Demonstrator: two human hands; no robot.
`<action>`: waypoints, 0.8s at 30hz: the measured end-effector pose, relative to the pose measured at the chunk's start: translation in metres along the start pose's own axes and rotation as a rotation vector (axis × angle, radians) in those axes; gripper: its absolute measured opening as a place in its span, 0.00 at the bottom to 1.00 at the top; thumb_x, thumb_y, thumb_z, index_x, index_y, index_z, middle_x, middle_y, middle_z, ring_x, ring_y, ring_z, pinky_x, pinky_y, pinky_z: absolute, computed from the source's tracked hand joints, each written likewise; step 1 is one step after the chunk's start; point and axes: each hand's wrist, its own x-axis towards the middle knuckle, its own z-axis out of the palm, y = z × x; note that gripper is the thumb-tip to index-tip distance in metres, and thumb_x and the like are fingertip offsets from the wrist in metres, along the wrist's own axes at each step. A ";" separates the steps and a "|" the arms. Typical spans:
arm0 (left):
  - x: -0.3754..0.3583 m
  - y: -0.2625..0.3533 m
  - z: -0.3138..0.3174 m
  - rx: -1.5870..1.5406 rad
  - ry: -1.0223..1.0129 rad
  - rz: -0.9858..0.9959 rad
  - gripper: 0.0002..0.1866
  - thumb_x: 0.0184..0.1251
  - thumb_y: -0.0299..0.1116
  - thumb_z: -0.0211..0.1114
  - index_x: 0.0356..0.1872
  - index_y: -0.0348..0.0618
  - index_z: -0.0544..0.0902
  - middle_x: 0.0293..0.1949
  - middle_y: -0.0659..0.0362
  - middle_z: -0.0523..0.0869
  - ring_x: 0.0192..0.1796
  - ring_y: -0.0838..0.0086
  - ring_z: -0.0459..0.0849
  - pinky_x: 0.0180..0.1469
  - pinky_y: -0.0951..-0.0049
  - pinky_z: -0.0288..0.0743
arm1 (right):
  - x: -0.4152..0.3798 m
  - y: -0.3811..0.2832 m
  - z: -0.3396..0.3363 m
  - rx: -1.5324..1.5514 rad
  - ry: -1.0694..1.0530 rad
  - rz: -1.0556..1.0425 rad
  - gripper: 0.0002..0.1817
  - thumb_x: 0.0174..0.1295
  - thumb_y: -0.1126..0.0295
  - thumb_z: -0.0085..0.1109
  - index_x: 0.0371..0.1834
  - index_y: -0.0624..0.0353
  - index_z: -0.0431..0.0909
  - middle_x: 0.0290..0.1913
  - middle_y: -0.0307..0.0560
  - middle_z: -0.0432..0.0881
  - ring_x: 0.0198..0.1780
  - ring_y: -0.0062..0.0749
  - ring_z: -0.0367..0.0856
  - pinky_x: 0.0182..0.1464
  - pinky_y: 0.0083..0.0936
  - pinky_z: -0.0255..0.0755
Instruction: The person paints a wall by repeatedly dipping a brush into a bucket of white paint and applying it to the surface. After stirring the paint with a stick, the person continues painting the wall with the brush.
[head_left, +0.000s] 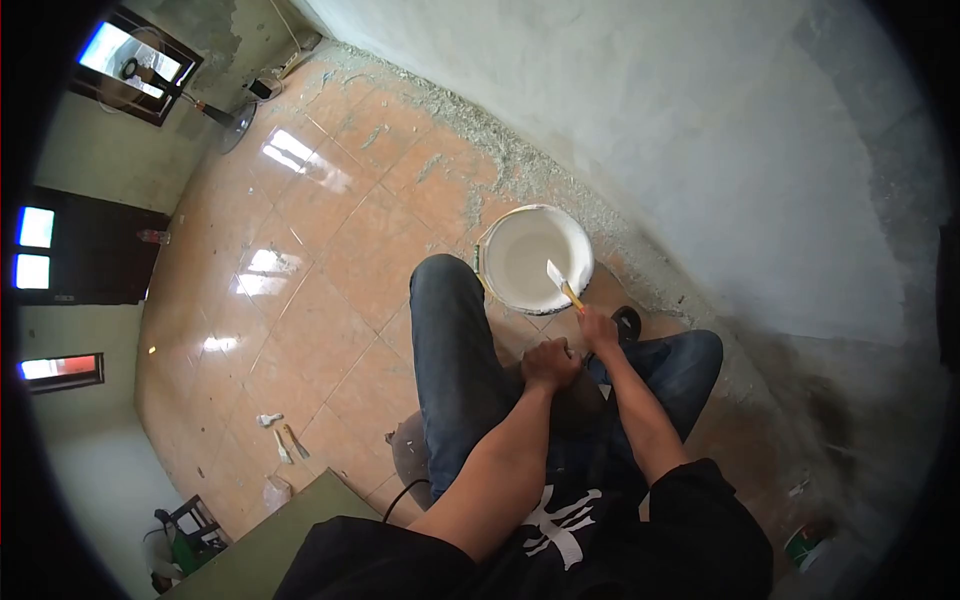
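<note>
My right hand (598, 330) is closed around the yellow handle of a paintbrush (557, 273). Its white head points over the inside of a white bucket (489, 262), which stands on the tiles in front of my knees. Pale, whitish liquid covers the bottom of the bucket. My left hand (551, 364) is curled into a fist between my knees, below the bucket, and nothing shows sticking out of it. The two hands are close together but apart.
A rough grey wall (740, 170) rises on the right, with flaked debris (510, 165) along its foot. A standing fan (210, 112) is at the far left. Brushes (282, 447) and a scraper (296, 441) lie on the floor, near a green tabletop (290, 535).
</note>
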 end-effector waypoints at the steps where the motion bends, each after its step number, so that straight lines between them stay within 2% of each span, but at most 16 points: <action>1: 0.000 0.000 -0.001 -0.007 0.003 0.002 0.17 0.53 0.49 0.57 0.34 0.48 0.83 0.36 0.48 0.85 0.44 0.53 0.83 0.49 0.55 0.75 | 0.000 0.001 0.002 -0.001 0.001 0.014 0.18 0.67 0.53 0.43 0.38 0.58 0.71 0.33 0.58 0.81 0.37 0.56 0.81 0.38 0.50 0.72; 24: 0.002 0.000 0.003 -0.032 0.018 -0.010 0.16 0.52 0.47 0.58 0.32 0.47 0.83 0.35 0.49 0.85 0.43 0.54 0.83 0.49 0.57 0.75 | -0.001 -0.005 -0.001 -0.046 -0.036 0.028 0.17 0.66 0.56 0.46 0.36 0.61 0.73 0.31 0.59 0.82 0.36 0.55 0.82 0.39 0.47 0.74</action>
